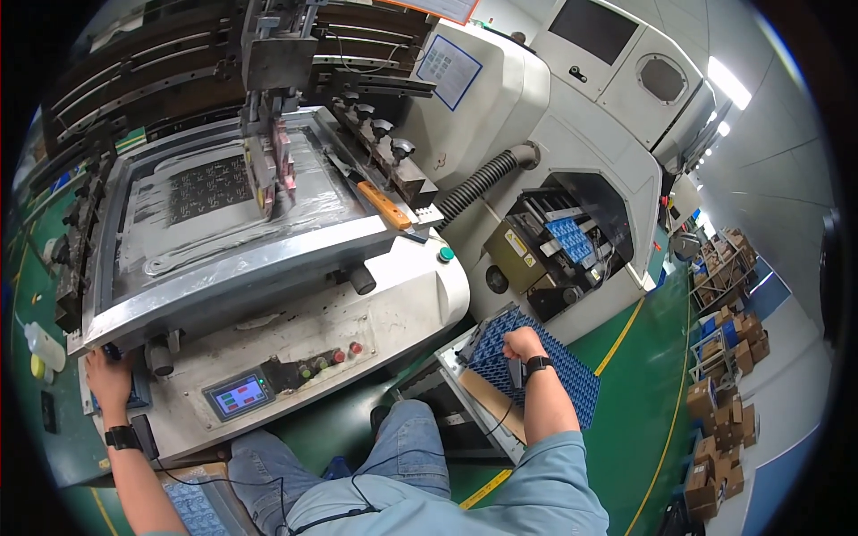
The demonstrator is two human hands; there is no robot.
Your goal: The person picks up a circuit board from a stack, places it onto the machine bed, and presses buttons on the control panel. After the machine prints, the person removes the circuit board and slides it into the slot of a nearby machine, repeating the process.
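- Right hand point(523, 344): closed into a loose fist, knuckles up, resting on the top of a stack of blue gridded trays point(545, 366); whether the fingers pinch a tray edge or a small dark object beneath the palm cannot be told. A dark band sits on the wrist.
- Blue gridded trays: lie directly under and ahead of the right fingers, to the person's right of the knees, on a low metal stand point(456, 380). Their long axis runs from near-left to far-right, along the yellow floor line point(626, 335). The right hand is much the nearer; the left hand is well apart, across the lap.
- Left hand point(109, 373): fingers curled over the near left corner of the printing machine point(268, 268), touching a dark blue piece at its edge; fingertips are hidden, so the grip itself cannot be told. A dark band sits on this wrist too.
- Printing machine: grey framed screen point(214, 201) with a dark patterned patch, a squeegee head above it, and a small lit control panel point(238, 394) between the two arms.
- Containers: the trays' cells appear empty, though they are too small to be sure; another blue tray point(195, 507) lies beside the left forearm.
- Surroundings: a white conveyor unit point(572, 241) holds more blue trays inside; cardboard boxes point(728, 420) are stacked far right.
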